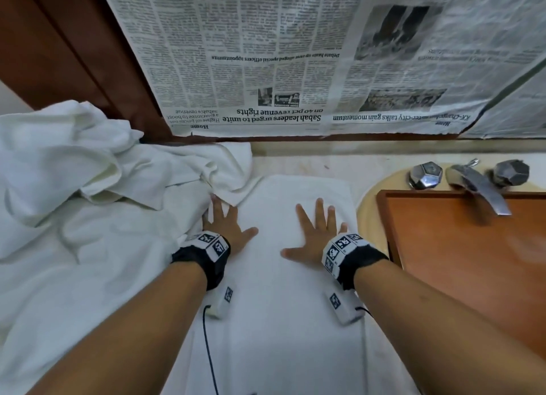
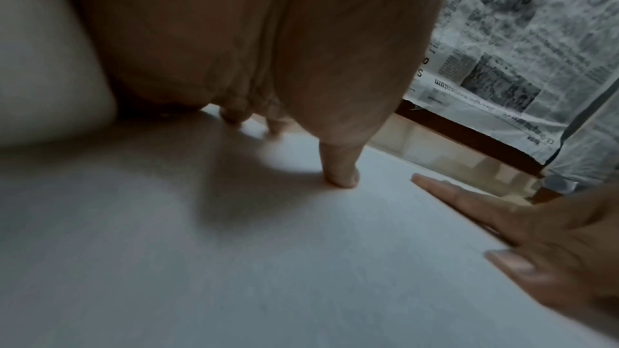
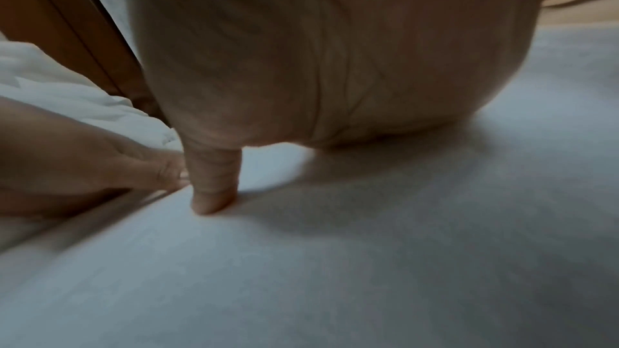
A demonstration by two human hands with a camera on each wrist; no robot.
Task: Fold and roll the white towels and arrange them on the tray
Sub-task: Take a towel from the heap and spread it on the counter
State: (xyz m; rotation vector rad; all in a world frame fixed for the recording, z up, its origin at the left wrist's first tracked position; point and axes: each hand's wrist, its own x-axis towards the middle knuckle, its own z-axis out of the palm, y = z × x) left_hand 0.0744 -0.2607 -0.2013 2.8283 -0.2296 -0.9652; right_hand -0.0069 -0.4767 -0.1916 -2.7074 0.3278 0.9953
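Note:
A white towel (image 1: 274,291) lies folded into a long strip down the middle of the counter. Both hands press flat on it with fingers spread. My left hand (image 1: 227,222) is on the strip's left edge, and my right hand (image 1: 314,232) lies near its right edge. The left wrist view shows my left hand (image 2: 301,89) on the towel (image 2: 234,274), with the other hand's fingers (image 2: 469,200) at the right. In the right wrist view my right hand (image 3: 301,76) rests on the towel (image 3: 368,274). An orange-brown tray (image 1: 461,247) sits over the sink at the right, holding nothing.
A heap of crumpled white towels (image 1: 74,170) fills the left of the counter. A chrome faucet (image 1: 478,188) with two knobs overhangs the tray's far edge. Newspaper (image 1: 280,55) covers the wall behind. A dark wooden frame (image 1: 59,40) stands at the back left.

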